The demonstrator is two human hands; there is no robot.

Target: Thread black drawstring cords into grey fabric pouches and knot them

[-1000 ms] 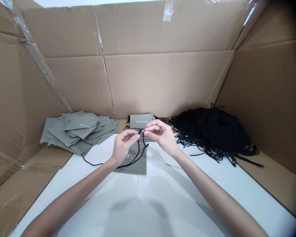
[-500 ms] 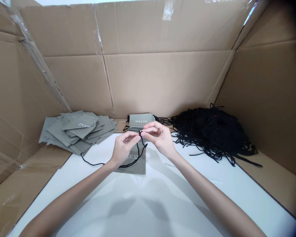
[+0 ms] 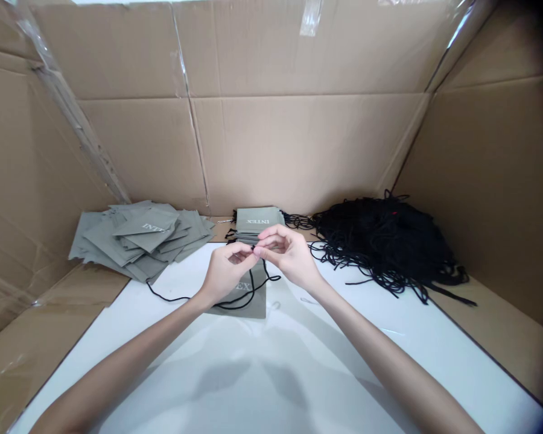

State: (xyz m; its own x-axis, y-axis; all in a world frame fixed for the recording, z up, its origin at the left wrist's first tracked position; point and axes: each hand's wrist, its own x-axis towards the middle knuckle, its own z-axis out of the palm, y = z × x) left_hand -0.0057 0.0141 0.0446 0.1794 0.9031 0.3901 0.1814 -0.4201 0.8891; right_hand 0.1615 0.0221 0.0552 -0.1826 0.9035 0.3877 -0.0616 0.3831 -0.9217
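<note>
My left hand [image 3: 228, 268] and my right hand [image 3: 289, 254] meet fingertip to fingertip, both pinching a black cord [image 3: 252, 283]. The pinched part is mostly hidden by the fingers. Below them the cord loops over a grey pouch [image 3: 253, 308] lying flat on the white table, its white lettering partly covered by the cord and my left hand. One length of cord trails left of my left wrist towards the grey pile.
Loose grey pouches [image 3: 140, 235] are heaped at the left. Behind my hands sits a stack of pouches [image 3: 259, 218] with cords. A large tangle of black cords [image 3: 389, 241] lies at the right. Cardboard walls [image 3: 298, 150] enclose the white table [image 3: 253, 386].
My fingertips have drawn closer together and slightly lower over the cord. A loop of the cord now hangs further right, below my right hand.
</note>
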